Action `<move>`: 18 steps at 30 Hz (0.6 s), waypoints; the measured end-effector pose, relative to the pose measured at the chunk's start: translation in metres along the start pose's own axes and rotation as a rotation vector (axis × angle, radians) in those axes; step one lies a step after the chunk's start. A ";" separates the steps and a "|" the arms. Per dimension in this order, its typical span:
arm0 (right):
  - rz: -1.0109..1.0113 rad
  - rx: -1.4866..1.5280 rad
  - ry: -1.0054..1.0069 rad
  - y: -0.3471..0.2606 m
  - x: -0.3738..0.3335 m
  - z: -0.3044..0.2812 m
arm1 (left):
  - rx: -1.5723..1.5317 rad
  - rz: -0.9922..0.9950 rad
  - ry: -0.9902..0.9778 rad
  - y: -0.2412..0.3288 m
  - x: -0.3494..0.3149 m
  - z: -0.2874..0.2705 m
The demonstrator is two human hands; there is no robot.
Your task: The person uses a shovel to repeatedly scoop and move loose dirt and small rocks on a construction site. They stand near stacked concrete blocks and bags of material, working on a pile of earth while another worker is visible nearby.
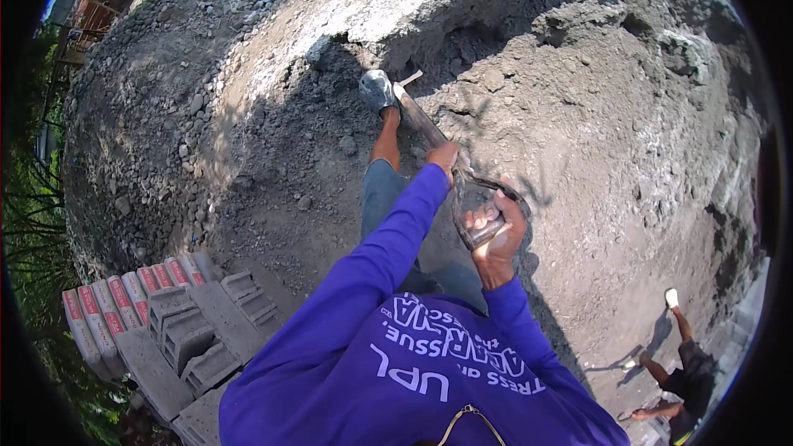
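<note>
A shovel (424, 125) slants away from me, with a split, looped handle at its near end. My left hand (444, 158) is closed round the shaft just below where the handle forks. The crossbar of that handle sits in my right hand (500, 235), fingers wrapped over it. At the far end of the shaft, my foot in a grey shoe (377, 89) is right against the shovel's top edge. The blade itself is hidden by the foot and the soil, so I cannot tell how deep it sits.
Ahead rises a bank of loose grey soil (529, 83), with gravel (198, 103) to the left. Hollow concrete blocks (186, 334) and red-and-white bags (107, 314) are stacked at the lower left. Another person (690, 380) is at the lower right, beside a long-handled tool.
</note>
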State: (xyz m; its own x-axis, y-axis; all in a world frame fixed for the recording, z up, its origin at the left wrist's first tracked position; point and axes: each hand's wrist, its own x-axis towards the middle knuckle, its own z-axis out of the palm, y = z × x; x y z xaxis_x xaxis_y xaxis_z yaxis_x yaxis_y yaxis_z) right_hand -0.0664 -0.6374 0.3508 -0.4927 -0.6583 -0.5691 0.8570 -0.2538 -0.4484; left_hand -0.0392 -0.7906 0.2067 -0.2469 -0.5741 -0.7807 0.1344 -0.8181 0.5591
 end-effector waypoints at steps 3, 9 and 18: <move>0.015 -0.133 0.114 0.004 -0.033 -0.037 | 0.023 -0.008 -0.017 -0.024 0.006 -0.021; -0.146 -0.239 0.222 0.013 0.000 -0.096 | 0.139 -0.093 -0.147 -0.040 -0.044 -0.047; -0.126 -0.466 0.665 -0.002 0.030 -0.217 | 0.224 -0.414 -0.050 -0.085 0.059 -0.142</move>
State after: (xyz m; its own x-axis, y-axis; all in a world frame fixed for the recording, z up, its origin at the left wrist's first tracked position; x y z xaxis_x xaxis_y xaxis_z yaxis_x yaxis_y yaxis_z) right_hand -0.1155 -0.5029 0.1843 -0.6926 -0.0495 -0.7196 0.7112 0.1191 -0.6928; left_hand 0.0710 -0.7596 0.0737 -0.2829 -0.1940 -0.9393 -0.1947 -0.9473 0.2543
